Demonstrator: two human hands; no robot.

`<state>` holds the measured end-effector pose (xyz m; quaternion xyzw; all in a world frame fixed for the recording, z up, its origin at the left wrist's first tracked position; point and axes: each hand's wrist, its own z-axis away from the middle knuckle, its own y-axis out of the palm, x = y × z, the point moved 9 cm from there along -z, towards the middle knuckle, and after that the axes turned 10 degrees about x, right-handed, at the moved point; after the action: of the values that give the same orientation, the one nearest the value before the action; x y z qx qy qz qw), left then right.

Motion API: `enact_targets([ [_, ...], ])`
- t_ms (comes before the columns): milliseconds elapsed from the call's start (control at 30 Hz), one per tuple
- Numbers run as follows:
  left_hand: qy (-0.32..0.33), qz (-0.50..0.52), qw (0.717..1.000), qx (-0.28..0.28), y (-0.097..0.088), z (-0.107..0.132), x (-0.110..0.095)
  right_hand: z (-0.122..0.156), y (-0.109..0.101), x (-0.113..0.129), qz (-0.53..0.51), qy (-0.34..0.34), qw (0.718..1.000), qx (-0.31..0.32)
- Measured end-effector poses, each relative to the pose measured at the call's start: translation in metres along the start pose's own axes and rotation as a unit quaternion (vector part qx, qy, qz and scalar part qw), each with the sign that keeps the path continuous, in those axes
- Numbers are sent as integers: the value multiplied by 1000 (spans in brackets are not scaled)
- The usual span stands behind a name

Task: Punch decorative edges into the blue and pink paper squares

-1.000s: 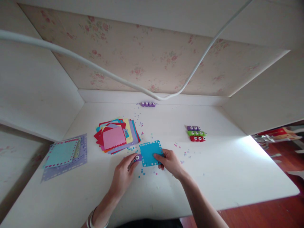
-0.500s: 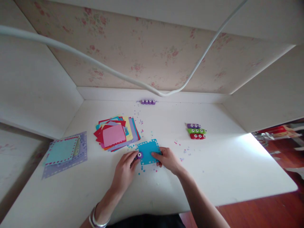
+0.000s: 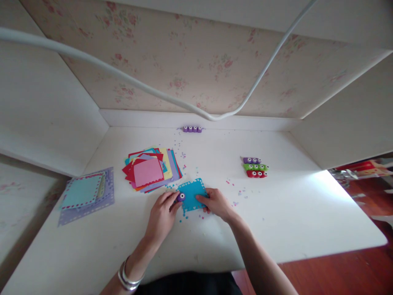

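A small purple paper punch is gripped between the thumb and fingers of my left hand. It sits at the left edge of a blue sheet of craft paper, whose other edges show punched shapes. My right hand pinches that sheet at its right side, thumb on top and fingers partly underneath. Tiny blue cut-outs lie on the white table around the sheet. Whether the punch is pressed down cannot be made out.
Left of centre lies a fanned stack of coloured paper. Punched sheets rest at the far left. Rows of purple, green and red punches stand on the right, with more purple punches by the back wall. A white cable hangs across.
The punch has shifted slightly right and up relative to the blue sheet's left edge. Both hands keep their hold, and the camera view has moved a little.
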<state>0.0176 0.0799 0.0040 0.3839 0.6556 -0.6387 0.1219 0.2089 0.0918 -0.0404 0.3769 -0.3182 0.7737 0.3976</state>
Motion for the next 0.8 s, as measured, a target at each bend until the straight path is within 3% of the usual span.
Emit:
enact_targets([
  [800, -8, 8, 1000, 2, -7, -3, -8, 0, -1, 3, 32, 13, 999, -12],
])
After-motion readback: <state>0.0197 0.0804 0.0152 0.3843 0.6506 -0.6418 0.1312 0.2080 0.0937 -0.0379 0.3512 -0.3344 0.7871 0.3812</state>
